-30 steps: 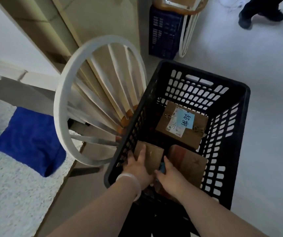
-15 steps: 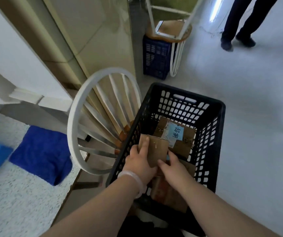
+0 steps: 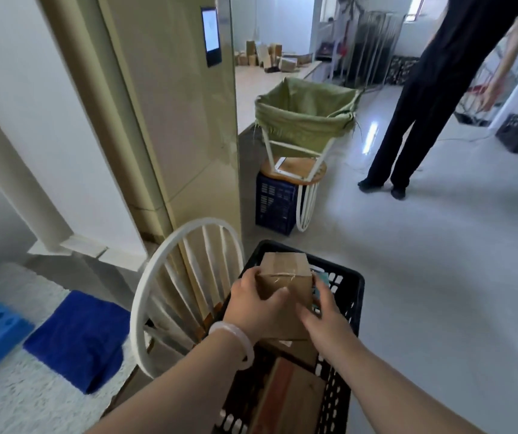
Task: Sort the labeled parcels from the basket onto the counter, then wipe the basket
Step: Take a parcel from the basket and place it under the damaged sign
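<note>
The small brown box [image 3: 286, 277] is up in the air, just over the black basket [image 3: 355, 285], and both hands hold it. The left hand [image 3: 257, 305] wraps round its left side, with the thumb across the front. The right hand [image 3: 323, 311] grips its right side. Both arms reach forward, and the left wrist wears a white bracelet [image 3: 236, 343]. A flat brown parcel [image 3: 286, 399] lies down in the basket. A white chair [image 3: 157, 292] stands just beside the basket. Further left, a blue cloth [image 3: 79, 339] rests on the speckled counter [image 3: 16, 402].
</note>
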`<action>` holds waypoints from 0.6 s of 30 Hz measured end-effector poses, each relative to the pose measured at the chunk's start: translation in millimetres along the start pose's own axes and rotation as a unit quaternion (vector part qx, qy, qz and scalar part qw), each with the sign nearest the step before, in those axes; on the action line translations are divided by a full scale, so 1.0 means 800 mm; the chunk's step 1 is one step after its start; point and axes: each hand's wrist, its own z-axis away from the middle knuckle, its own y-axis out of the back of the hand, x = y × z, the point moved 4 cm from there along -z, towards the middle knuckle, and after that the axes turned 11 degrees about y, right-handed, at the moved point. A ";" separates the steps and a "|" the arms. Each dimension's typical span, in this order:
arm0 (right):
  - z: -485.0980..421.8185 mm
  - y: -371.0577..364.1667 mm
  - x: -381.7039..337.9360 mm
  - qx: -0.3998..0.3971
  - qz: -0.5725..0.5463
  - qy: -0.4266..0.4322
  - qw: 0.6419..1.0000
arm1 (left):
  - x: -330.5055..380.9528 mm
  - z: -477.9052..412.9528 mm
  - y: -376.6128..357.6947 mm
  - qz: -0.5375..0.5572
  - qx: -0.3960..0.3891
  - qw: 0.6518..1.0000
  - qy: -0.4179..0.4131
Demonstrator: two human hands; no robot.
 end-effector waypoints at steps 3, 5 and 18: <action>0.003 0.010 -0.009 -0.008 0.001 0.049 0.999 | 0.024 0.004 0.004 0.016 0.021 1.000 0.007; 0.003 0.015 -0.013 -0.012 0.001 0.076 0.997 | 0.036 0.006 0.005 0.024 0.023 0.999 0.020; 0.006 0.036 -0.014 -0.024 0.122 0.157 0.980 | 0.021 0.005 -0.015 0.157 0.006 0.976 0.150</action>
